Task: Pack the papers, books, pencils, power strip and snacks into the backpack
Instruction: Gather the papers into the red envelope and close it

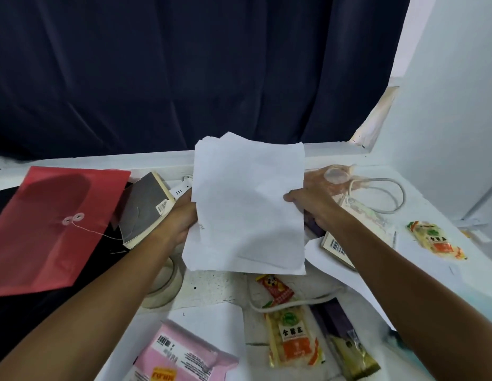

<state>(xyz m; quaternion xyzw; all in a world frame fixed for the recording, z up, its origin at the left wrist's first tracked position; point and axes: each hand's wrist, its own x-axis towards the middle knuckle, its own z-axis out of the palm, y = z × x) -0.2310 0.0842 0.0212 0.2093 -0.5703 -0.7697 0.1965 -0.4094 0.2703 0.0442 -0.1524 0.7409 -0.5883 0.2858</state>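
Note:
Both hands hold a stack of white papers [247,204] upright above the table. My left hand [181,218] grips its left edge and my right hand [308,204] pinches its right edge. A grey book [146,207] lies left of the papers, leaning on a red string-tie envelope [49,226] that rests on a black fabric thing [19,312], maybe the backpack. Part of a white power strip [181,189] shows behind the papers, its cable [390,196] looping at the right. Another book [349,237] lies under my right forearm. Snack packets [291,336] lie at the front.
A tape roll [167,281] sits under my left forearm. A pink packet [181,356] lies at the front edge, a dark-and-gold wrapper [346,345] at the front right, another snack [434,240] at the far right. A dark curtain hangs behind the table, a white wall at the right.

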